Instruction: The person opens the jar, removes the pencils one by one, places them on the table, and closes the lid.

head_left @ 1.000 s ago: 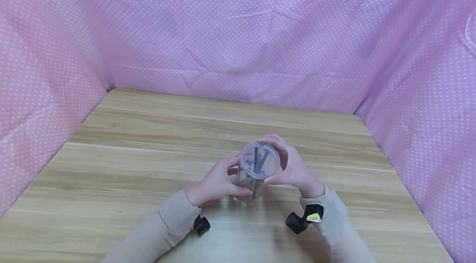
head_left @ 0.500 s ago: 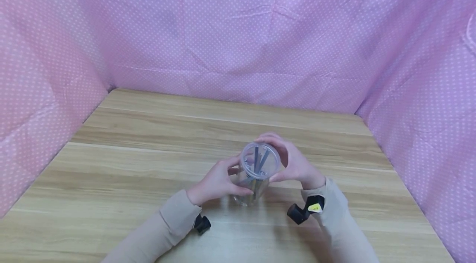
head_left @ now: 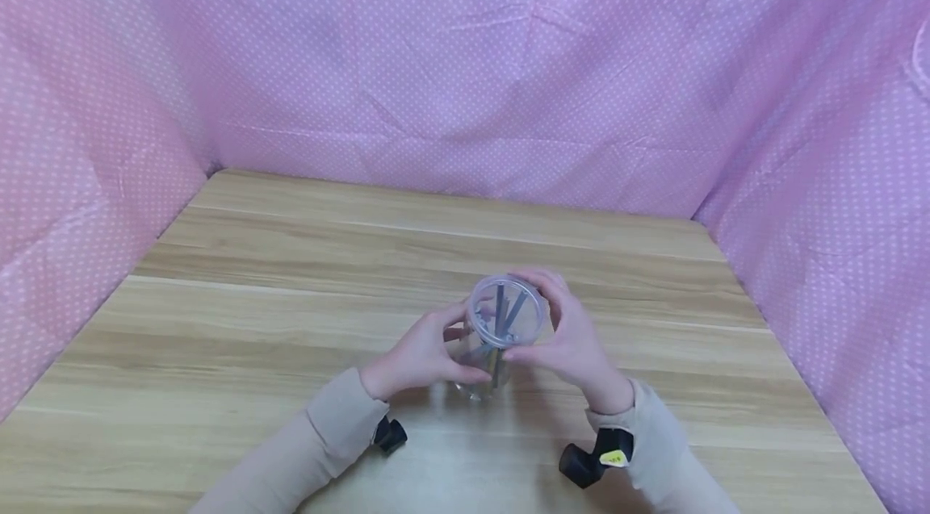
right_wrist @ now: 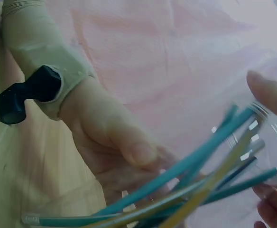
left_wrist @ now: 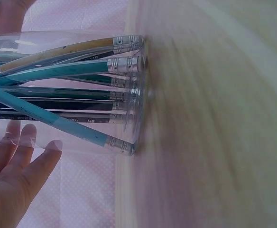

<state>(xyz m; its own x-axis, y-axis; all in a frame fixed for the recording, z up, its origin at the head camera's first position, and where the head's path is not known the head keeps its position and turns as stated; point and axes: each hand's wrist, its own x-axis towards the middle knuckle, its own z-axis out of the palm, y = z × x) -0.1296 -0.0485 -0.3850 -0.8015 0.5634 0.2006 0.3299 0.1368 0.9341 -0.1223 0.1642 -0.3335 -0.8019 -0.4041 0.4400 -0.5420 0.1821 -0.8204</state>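
Note:
A clear plastic jar (head_left: pixel 472 389) with a round clear lid (head_left: pixel 506 312) stands near the table's front. Inside it lean several pencils (left_wrist: pixel 58 69), blue-green, dark and yellow-brown, their metal ferrules down at the jar's bottom. My left hand (head_left: pixel 416 351) grips the jar's body from the left, thumb in front and fingers behind. From the right, my right hand (head_left: pixel 574 340) curls over the lid, thumb at its near edge and fingers at the far side. In the right wrist view the jar looks tilted, with the pencils (right_wrist: pixel 176 168) crossing each other.
The wooden table (head_left: pixel 291 256) reaches back to a pink dotted cloth (head_left: pixel 450 78) that hangs along the rear and both sides. Black wrist cameras (head_left: pixel 581 461) hang beneath the beige sleeves (head_left: pixel 334 417).
My right hand has shifted its hold on the lid: it loosened, then its wrist came back toward me and the thumb slid round the near edge. My left hand and the jar stay in place.

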